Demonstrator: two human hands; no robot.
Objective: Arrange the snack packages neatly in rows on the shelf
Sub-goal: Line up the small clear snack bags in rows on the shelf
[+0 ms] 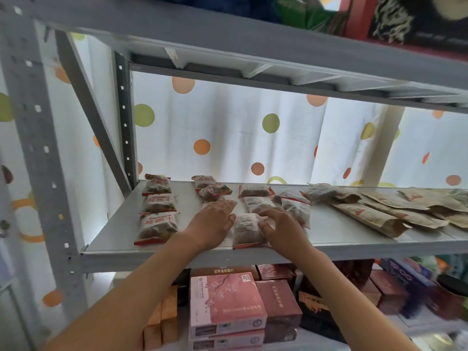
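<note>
Small clear snack packages with red edges lie on a grey metal shelf point(329, 234). Three of them point(158, 211) form a neat column at the left. Others lie loosely in the middle point(214, 191) and slightly right point(291, 203). One package point(247, 230) lies face down near the front edge between my hands. My left hand point(215, 221) rests flat on the shelf with straight fingers, its thumb against that package's left side. My right hand point(281, 225) has its fingers curled on the package's right upper edge.
Brown paper pouches point(379, 214) lie fanned out on the shelf's right part. Below stands a pink box point(225, 302) among dark red boxes. Grey uprights point(33, 148) frame the left; another shelf sits overhead. A dotted curtain hangs behind.
</note>
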